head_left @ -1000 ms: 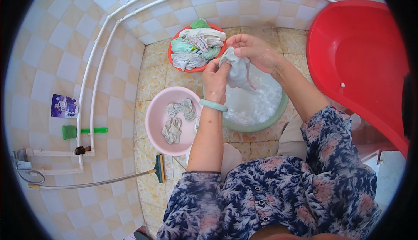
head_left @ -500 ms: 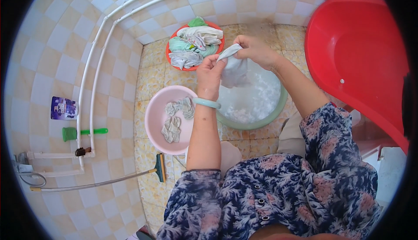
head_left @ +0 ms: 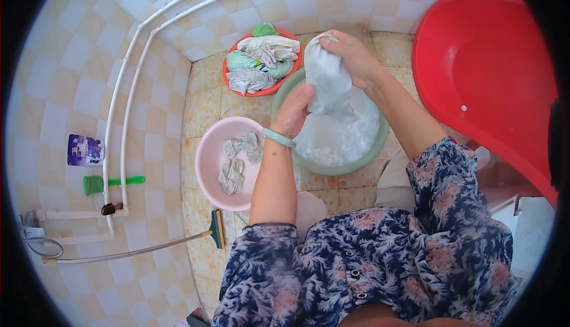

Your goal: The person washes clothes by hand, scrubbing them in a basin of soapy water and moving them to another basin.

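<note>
Fingers (head_left: 331, 44) of right hand (head_left: 355, 60): pinching limp white cloth (head_left: 328, 83).
Touching it with left hand (head_left: 291, 111), finger pose hidden; below fingers, round green plastic basin (head_left: 335, 170).

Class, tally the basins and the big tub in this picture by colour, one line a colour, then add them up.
Red or orange-red: 2, the big tub and the basin heaped with clothes
Pink: 1, the basin with small cloths
Green: 1, the basin of foamy water
Total: 4
</note>
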`<state>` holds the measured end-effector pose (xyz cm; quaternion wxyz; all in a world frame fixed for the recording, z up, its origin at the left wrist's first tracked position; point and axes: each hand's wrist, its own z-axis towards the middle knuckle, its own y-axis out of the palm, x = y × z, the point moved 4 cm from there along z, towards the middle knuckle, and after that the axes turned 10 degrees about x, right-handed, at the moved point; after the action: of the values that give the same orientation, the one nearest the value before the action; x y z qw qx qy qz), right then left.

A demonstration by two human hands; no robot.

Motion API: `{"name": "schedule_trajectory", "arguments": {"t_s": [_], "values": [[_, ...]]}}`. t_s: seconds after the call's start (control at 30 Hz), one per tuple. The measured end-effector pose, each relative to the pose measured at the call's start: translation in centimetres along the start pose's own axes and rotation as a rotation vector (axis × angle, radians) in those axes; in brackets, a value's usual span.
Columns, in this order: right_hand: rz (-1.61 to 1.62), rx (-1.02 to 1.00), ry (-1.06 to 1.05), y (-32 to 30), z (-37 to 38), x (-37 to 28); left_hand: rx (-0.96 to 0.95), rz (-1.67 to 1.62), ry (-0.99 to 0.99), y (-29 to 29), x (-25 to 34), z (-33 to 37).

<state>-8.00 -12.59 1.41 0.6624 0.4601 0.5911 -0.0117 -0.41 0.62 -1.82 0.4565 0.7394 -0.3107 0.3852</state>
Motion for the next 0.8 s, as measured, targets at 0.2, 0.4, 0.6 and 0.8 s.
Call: {"name": "schedule_trajectory", "arguments": {"t_s": [0.2,0.4,0.6,0.8], "values": [[0.164,-0.009,-0.088,-2.7,1.2,-1.5,0.141,0.383,-0.045,-1.0,-1.2,0.7],[0.196,0.057,-0.162,-5.1,1.8,-1.7,0.283,0.218,-0.023,-1.0,-1.2,0.8],[0.247,0.071,-0.176,-5.9,2.2,-1.4,0.2,0.001,-0.108,-0.7,-1.5,0.7],[0.299,0.138,-0.131,-7.0,2.7,-0.6,0.097,-0.075,0.113,0.6,-0.1,-0.3]]}}
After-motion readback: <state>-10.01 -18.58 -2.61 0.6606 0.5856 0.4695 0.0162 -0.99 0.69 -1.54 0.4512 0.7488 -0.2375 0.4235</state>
